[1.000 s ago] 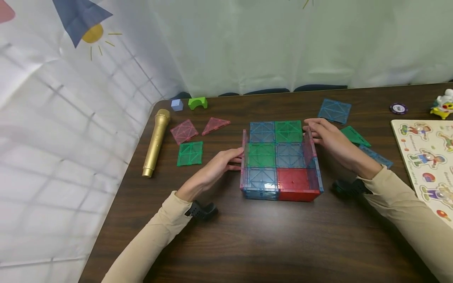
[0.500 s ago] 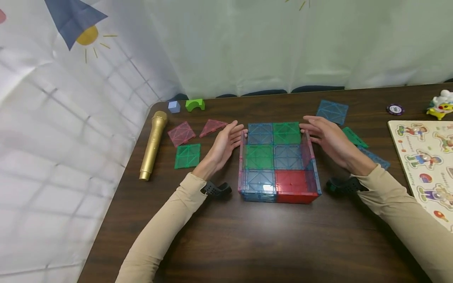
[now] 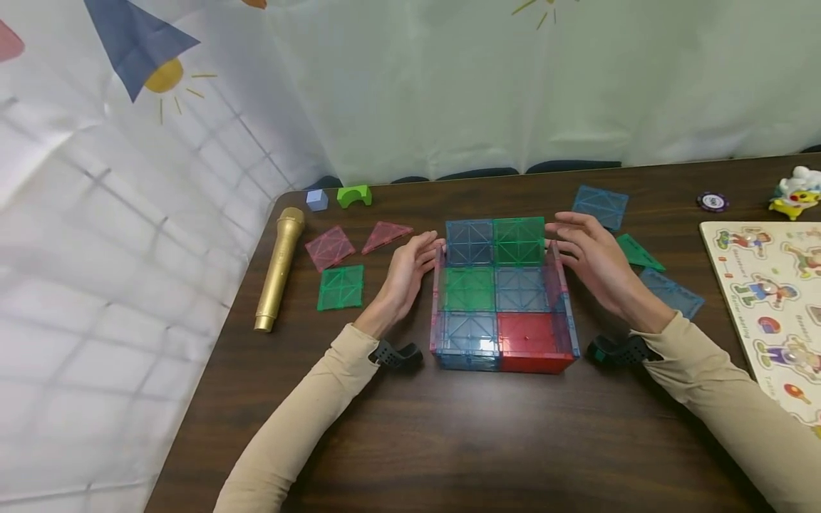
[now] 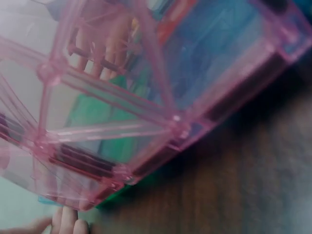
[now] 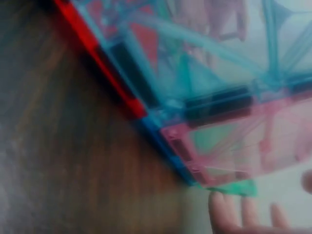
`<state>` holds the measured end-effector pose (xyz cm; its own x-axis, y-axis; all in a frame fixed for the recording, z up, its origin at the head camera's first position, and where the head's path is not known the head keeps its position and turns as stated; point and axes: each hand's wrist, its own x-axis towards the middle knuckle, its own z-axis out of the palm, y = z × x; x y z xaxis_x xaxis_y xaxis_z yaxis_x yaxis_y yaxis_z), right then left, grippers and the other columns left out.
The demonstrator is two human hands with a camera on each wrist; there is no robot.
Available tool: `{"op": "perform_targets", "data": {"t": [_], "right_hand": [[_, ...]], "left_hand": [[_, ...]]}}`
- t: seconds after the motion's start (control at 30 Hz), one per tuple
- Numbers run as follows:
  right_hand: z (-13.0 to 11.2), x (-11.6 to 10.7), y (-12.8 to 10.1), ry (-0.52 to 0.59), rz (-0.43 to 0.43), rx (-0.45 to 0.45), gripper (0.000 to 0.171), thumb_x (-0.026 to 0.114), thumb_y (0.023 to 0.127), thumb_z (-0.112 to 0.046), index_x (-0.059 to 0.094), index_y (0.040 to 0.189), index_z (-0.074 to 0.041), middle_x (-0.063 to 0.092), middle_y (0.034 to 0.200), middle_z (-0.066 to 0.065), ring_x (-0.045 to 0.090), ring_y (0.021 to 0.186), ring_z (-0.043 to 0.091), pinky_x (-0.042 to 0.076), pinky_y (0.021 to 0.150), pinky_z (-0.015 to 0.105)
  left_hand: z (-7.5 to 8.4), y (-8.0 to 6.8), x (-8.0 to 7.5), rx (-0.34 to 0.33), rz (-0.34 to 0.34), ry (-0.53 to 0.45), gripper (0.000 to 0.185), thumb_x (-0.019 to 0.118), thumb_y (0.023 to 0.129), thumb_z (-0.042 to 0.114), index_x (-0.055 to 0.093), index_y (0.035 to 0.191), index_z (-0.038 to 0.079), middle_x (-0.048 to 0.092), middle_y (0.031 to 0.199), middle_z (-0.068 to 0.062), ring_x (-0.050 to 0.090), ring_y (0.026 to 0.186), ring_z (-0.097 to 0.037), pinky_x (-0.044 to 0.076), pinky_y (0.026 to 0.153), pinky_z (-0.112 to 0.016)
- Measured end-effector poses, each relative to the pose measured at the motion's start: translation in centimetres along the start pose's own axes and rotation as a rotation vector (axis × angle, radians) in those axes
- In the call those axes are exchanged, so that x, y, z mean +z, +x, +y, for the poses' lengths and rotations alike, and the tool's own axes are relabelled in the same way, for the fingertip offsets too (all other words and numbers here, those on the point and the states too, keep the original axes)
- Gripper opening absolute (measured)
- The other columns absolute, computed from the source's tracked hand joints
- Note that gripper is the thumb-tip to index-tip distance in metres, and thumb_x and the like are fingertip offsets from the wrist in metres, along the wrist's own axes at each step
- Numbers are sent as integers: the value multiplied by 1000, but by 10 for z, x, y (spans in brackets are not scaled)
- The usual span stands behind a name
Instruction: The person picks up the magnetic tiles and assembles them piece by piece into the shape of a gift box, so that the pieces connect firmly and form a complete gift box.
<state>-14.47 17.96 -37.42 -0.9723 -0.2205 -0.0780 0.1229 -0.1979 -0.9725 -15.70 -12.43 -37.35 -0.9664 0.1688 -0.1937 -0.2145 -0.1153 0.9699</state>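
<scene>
A box of see-through magnetic tiles (image 3: pixel 535 363) stands mid-table, with blue and green squares and one red tile in its chequered floor. A pink side wall (image 3: pixel 438 303) rises on the left; pink and blue tiles form the right wall (image 3: pixel 564 306). At the far end, a blue square (image 3: pixel 470 241) and a green square (image 3: pixel 519 241) extend beyond the side walls. My left hand (image 3: pixel 404 274) has its fingertips at the far left corner, fingers extended. My right hand (image 3: pixel 593 256) mirrors it at the far right corner, fingertips beside the green square. Both wrist views look through the walls.
Loose pink tiles (image 3: pixel 330 248) and a green square (image 3: pixel 341 287) lie left, near a gold microphone (image 3: pixel 279 271). Small blocks (image 3: pixel 354 195) sit behind. Right are blue tiles (image 3: pixel 601 206), a green triangle (image 3: pixel 639 252), a poker chip (image 3: pixel 713 202), a toy figure (image 3: pixel 797 194) and a picture board (image 3: pixel 770 285).
My left hand has moved from the left wall's middle to its far corner. My right hand stays at the far right corner. The far blue and green squares now look slightly tilted up.
</scene>
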Motion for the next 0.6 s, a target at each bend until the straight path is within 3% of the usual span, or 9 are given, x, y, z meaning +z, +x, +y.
{"op": "perform_targets", "data": {"t": [0.3,0.47,0.6], "right_hand": [[2,0,0,-11,22,-10,33,52,112,-26,47,141,-13,50,131,4,54,118,12,48,94,15],[2,-1,0,-119,-35,25,34,46,113,-33,50,138,-9,49,125,2,53,110,10,48,90,16],[4,-1,-1,-204,-78,21,43,38,115,-37,52,137,-3,52,122,1,53,111,10,47,92,17]], "left_hand": [[-6,-2,1,24,-13,6,51,39,113,26,50,149,-7,51,150,-18,52,126,-24,41,110,-34],[-7,-1,3,24,19,7,43,45,112,26,57,136,-7,59,125,-8,57,109,-15,46,98,-27],[-8,-1,3,27,20,7,33,47,112,26,60,120,-4,59,111,-3,57,103,-15,47,96,-27]]}}
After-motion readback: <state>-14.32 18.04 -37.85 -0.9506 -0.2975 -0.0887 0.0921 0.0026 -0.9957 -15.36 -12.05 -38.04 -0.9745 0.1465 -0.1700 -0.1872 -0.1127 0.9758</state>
